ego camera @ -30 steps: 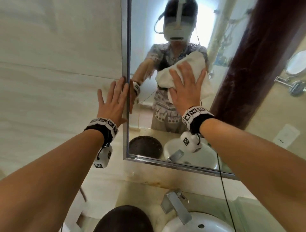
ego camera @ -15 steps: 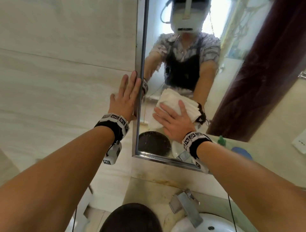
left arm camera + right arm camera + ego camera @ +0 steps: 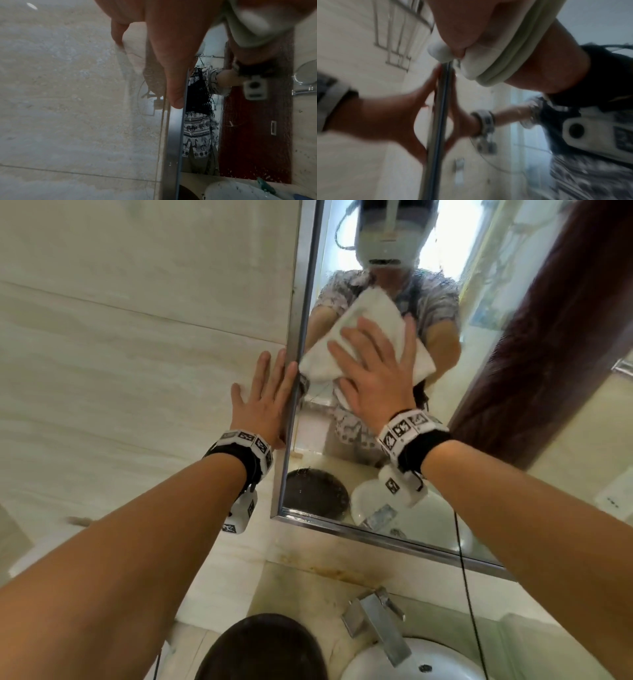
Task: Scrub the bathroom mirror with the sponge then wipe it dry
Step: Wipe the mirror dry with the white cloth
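A steel-framed mirror point(image 3: 486, 460) hangs on the wall over the sink. My right hand point(image 3: 371, 373) lies flat with spread fingers on a folded white cloth point(image 3: 368, 313) and presses it against the glass near the mirror's left edge. The right wrist view shows the same cloth point(image 3: 489, 63) bunched under my palm beside the mirror frame point(image 3: 435, 128). My left hand point(image 3: 265, 392) is pressed flat and open on the tiled wall, its fingers against the frame's left side; the left wrist view shows its fingers point(image 3: 171, 65) on that frame point(image 3: 173, 148). No sponge is in view.
Below the mirror are a chrome faucet point(image 3: 378, 626) and a white basin point(image 3: 411, 666), with a dark round object point(image 3: 257, 648) to their left. A thin black cable point(image 3: 464, 577) hangs from my right wrist. A dark red door shows in the mirror's reflection point(image 3: 548, 337).
My right hand slid the cloth down the glass, then back up and a little left to about mid-height. The left hand stayed braced on the wall by the frame.
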`<state>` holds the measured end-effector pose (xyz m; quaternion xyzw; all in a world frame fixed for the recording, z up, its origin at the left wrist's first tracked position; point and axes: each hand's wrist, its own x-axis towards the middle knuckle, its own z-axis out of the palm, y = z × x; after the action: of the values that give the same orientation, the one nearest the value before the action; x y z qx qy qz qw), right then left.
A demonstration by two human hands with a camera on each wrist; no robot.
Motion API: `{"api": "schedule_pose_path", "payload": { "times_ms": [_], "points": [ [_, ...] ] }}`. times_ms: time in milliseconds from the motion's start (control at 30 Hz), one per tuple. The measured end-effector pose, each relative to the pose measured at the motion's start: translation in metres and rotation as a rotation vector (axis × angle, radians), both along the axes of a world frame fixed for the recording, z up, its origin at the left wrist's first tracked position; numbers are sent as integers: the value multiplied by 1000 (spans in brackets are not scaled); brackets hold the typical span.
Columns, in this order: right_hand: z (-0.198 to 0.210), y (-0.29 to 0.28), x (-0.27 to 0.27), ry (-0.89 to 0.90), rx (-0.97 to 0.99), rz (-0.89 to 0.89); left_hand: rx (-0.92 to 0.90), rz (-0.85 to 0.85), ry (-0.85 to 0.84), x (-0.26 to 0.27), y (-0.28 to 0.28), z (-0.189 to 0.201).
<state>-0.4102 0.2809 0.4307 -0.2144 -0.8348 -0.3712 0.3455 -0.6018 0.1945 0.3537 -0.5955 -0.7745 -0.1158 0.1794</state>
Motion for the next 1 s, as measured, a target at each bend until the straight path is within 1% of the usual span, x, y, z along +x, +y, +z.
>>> {"api": "schedule_pose_path", "payload": {
  "times_ms": [67,133,233,300,367,500,600,667,733,867,900,1000],
  "points": [
    [11,-1,-13,82,12,-35,17,12,25,2,1,-3],
    [-2,1,-26,75,23,-29,39,9,42,0,2,-9],
    [-51,4,-40,51,13,-17,92,9,96,-8,1,-24],
    [-88,3,-44,31,-39,-30,82,7,122,-12,0,-41],
    [-120,3,-45,-16,-46,-49,87,4,136,-13,1,-59],
    [-162,13,-42,-59,9,9,131,-34,113,-17,6,-78],
    [-200,15,-31,-170,11,85,184,-69,108,-19,8,-82],
    [-229,14,-22,-291,-4,141,165,-38,124,-16,9,-82],
    [-249,15,-18,-355,-22,177,145,-5,130,-13,10,-84],
    [-267,16,-19,-356,-74,233,116,19,118,-9,9,-84],
    [-271,16,-17,-397,-74,244,112,24,120,-9,9,-85],
    [-285,18,-11,-599,-39,212,101,45,128,-6,8,-85]
  ]
}}
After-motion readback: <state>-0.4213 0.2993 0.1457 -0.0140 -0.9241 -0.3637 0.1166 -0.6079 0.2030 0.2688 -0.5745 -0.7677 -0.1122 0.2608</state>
